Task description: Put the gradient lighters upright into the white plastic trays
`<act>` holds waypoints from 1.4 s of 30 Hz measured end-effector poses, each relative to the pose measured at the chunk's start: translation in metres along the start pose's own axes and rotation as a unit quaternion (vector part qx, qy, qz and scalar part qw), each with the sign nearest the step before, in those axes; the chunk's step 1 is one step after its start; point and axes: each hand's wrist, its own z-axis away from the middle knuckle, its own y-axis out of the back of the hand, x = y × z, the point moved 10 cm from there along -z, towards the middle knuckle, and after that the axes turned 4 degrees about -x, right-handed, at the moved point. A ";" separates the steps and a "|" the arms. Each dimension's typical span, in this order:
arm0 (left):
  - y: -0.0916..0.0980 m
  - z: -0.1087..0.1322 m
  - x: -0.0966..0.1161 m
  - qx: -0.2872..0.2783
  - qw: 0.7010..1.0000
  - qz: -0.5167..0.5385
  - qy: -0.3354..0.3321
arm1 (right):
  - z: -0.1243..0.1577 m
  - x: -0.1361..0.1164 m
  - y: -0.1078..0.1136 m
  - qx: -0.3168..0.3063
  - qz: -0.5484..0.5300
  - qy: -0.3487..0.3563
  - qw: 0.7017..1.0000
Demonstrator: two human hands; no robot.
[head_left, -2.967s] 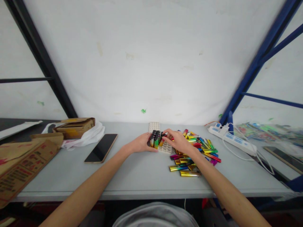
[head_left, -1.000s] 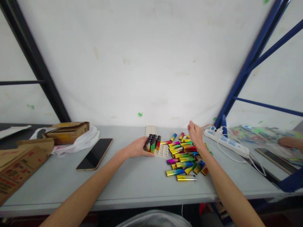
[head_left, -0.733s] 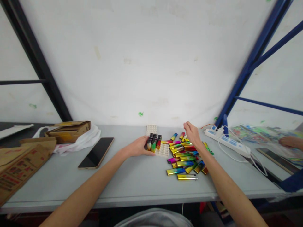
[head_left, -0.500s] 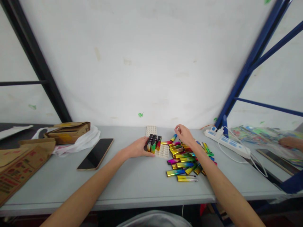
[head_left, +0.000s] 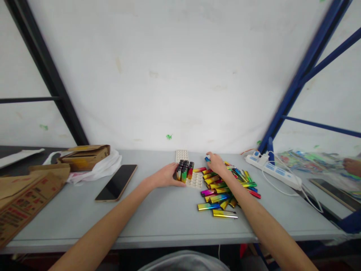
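In the head view, my left hand (head_left: pixel 165 175) curves round the left side of a block of upright lighters (head_left: pixel 184 170) with black tops, its thumb along their front. They stand in a cream-coloured tray (head_left: pixel 195 180) with rows of holes; its right part is bare. My right hand (head_left: pixel 216 164) is at the far edge of a loose heap of shiny lighters (head_left: pixel 221 188), fingers closed on one lighter (head_left: pixel 207 159) whose blue end pokes out to the left. The rest of that lighter is hidden under the hand.
Behind the lighters lies a second cream tray (head_left: pixel 182 154). A phone (head_left: pixel 117 183) and cardboard boxes (head_left: pixel 31 199) with a white plastic bag (head_left: pixel 108 165) are on the left. To the right are a white power strip (head_left: pixel 273 172) and another person's hand (head_left: pixel 352 165).
My right hand has come down onto the lighter at the heap's far edge and closed on it. My left hand stays round the upright lighters. The view has shifted slightly.
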 end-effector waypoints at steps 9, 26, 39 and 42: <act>0.000 -0.001 0.001 0.005 1.000 0.016 -0.005 | 0.010 -0.008 0.035 0.088 -0.294 0.097 0.947; 0.000 0.000 0.001 0.001 1.000 0.015 0.003 | 0.059 -0.084 0.037 -0.008 -0.461 0.135 0.877; -0.001 0.000 0.000 0.004 1.000 0.002 0.007 | 0.066 -0.067 0.056 0.140 -0.312 0.059 0.938; -0.001 0.000 -0.001 0.003 1.000 -0.003 0.003 | 0.067 -0.069 0.056 0.134 -0.328 0.069 0.933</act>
